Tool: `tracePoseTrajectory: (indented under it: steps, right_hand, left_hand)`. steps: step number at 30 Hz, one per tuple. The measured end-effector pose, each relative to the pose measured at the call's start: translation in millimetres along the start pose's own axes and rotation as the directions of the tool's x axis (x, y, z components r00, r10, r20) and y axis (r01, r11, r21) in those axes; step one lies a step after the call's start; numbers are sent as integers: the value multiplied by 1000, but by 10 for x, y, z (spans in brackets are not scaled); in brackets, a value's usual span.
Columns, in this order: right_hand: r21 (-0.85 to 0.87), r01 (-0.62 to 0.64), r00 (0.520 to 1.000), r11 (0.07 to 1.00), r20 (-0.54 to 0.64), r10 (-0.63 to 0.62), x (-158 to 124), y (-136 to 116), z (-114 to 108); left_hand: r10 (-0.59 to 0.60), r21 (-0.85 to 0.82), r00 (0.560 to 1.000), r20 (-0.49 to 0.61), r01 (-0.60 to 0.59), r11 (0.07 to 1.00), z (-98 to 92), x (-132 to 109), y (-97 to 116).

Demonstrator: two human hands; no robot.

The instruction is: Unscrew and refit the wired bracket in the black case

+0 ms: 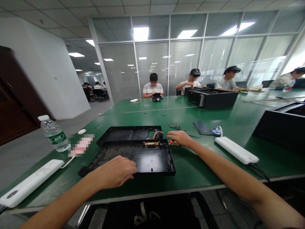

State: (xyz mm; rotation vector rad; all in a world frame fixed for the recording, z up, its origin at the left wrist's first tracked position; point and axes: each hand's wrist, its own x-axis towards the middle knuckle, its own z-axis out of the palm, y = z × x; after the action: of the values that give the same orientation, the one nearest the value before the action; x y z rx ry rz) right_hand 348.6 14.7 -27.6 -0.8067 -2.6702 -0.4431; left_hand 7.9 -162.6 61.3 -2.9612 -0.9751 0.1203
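Observation:
A black plastic case [152, 160] lies open in two shallow halves on the green table [190, 168]; a small gold and black part [152, 143] sits at the hinge line. My left hand [116, 171] rests on the near half's front edge, fingers curled onto the rim. My right hand [179, 138] is at the case's right rear corner, fingers closed round a small orange-tipped tool [172, 142] that is mostly hidden.
A water bottle [53, 133] stands at the left. White power banks lie at the near left [28, 183] and at the right [235, 150]. Black boxes sit at the right [281, 125] and farther back [212, 98]. Several people sit at the far end.

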Motion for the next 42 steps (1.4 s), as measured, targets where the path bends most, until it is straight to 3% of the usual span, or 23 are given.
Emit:
tracePoseTrajectory:
  steps: [9,14,16,17,20,25,31,36,38,42]
  right_hand:
    - [-186,24,1000,982,5,-23,-62,358,-65]
    - [-131,-129,982,983,-156,108,-165,511,-199]
    - [-15,-177,964,984,-202,170,-170,464,-180]
    - [46,-188,959,981,-208,194,-155,414,-158]
    - [174,-173,962,969,-180,204,-56,210,-77]
    - [313,-99,981,945,-128,145,98,-89,12]
    - [296,-91,994,951,-32,105,157,-241,74]
    - [257,-76,995,964,-40,89,167,-240,87]
    - [257,-55,995,965,-66,74,159,-241,57]
    - [268,-29,981,963,-178,79,125,-207,-41]
  left_hand:
    - [-16,40,999,44,15,999,299,84,-95]
    - [-81,-71,986,145,92,993,224,221,-303]
    - [-132,-78,987,86,139,987,186,391,-483]
    - [-167,-54,986,4,167,985,188,496,-593]
    - [-234,21,960,-154,240,971,300,810,-936]
    - [-200,-42,973,-116,196,980,613,1031,-1223]
    - [-207,-66,962,-181,198,978,685,952,-1152]
    - [-191,-24,975,-115,190,982,543,976,-1008]
    - [-187,40,970,-155,195,980,460,1067,-893]
    - [40,149,956,-291,4,989,360,1347,-648]
